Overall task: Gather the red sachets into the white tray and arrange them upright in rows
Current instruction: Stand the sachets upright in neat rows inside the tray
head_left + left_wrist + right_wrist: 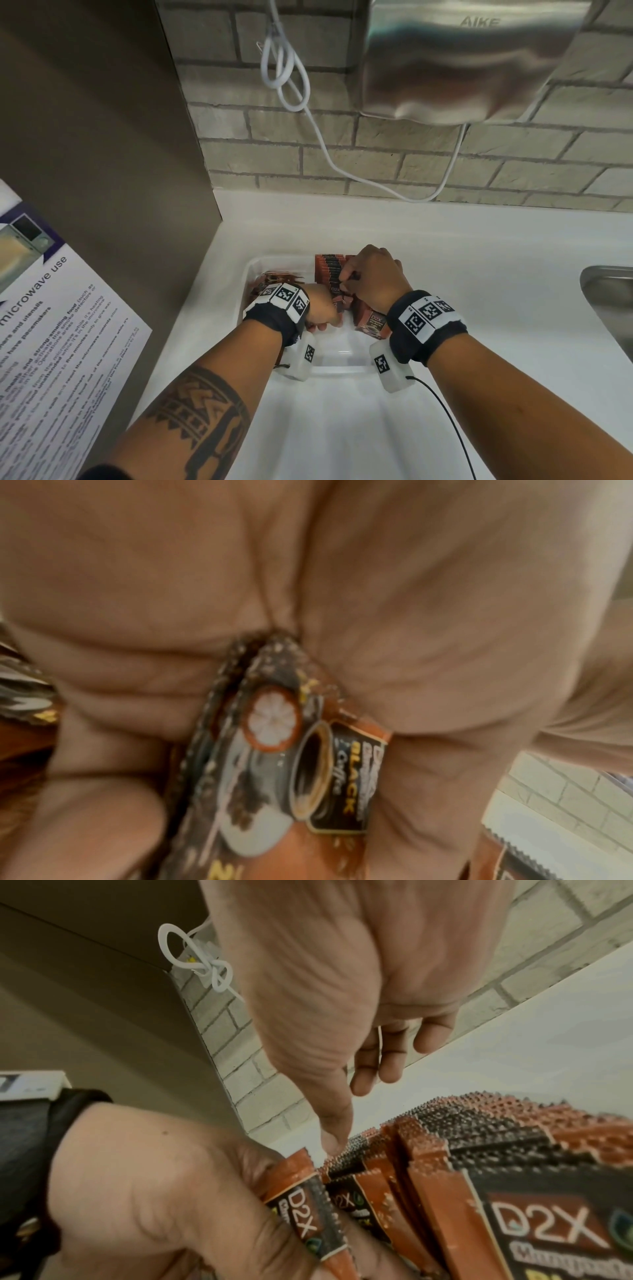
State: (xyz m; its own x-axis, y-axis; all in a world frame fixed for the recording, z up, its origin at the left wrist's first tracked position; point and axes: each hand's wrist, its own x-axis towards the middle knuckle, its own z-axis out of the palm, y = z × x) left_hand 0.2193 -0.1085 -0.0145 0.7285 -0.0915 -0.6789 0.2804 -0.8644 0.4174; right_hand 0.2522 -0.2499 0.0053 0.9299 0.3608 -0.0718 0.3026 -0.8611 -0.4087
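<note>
As sachets [304, 1204] stand (upright): pinching hands [349, 294]

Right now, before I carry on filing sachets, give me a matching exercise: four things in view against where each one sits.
Things:
1. left hand
2. upright sachet row
3. loose sachet heap
4. hand dryer

Places:
A. on the brick wall
B. far left corner of the white tray
C. gripping a few sachets
D. under the right hand

Pairs: 1-C, 2-D, 3-B, 4-A
</note>
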